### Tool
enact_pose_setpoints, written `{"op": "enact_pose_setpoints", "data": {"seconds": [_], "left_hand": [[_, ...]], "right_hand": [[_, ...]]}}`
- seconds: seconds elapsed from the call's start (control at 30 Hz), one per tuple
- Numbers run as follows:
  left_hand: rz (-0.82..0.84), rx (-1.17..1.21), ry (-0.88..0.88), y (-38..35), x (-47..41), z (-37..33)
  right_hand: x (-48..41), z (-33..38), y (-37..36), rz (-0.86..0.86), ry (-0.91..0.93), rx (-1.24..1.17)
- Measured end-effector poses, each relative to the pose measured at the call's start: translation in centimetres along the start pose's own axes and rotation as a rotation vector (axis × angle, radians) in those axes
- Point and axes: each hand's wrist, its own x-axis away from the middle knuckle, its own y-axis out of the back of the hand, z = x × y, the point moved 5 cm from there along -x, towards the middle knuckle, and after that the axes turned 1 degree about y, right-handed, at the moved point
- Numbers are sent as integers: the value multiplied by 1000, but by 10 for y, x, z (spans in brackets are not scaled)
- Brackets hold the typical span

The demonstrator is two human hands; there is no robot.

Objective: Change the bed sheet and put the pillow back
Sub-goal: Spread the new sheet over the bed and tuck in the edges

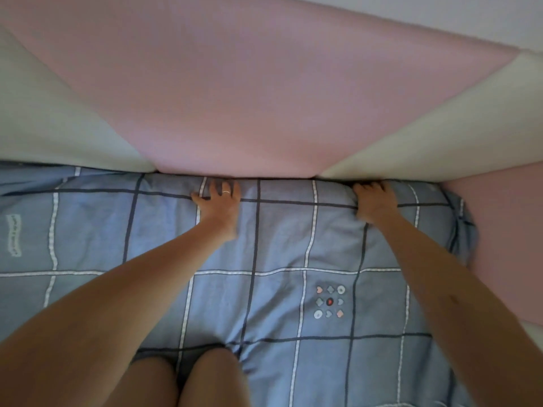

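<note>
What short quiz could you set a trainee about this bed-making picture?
1. True or false: the left hand and the right hand both rest on the blue checked sheet beside the headboard.
2. Which hand wears the ring? A left, B right, C neither.
3. Fill in: the headboard's middle panel is coloured ____.
Key: 1 true; 2 A; 3 pink.

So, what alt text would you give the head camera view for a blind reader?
A kneeling person presses a blue checked bed sheet down where it meets a padded pink and white headboard. The left hand lies flat with fingers spread; the right hand rests nearer the bunched corner.
</note>
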Motion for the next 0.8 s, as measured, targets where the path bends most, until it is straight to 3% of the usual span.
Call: {"op": "enact_pose_setpoints", "data": {"seconds": [0.1, 0.2, 0.37, 0.47, 0.63, 0.8], "left_hand": [[49, 9, 22, 2, -3, 3], [67, 13, 11, 3, -7, 3], [39, 115, 81, -14, 3, -2], [-5, 229, 84, -21, 20, -16], [61, 124, 16, -29, 23, -19], [87, 63, 10, -29, 16, -10]], "right_hand": [[4, -20, -10, 9, -151, -132], [8, -19, -16, -32, -245, -119], [36, -27, -30, -245, -485, -366], [49, -47, -58, -132, -450, -432], [34, -76, -67, 53, -491, -691], [22, -88, -65, 91, -450, -827]]}}
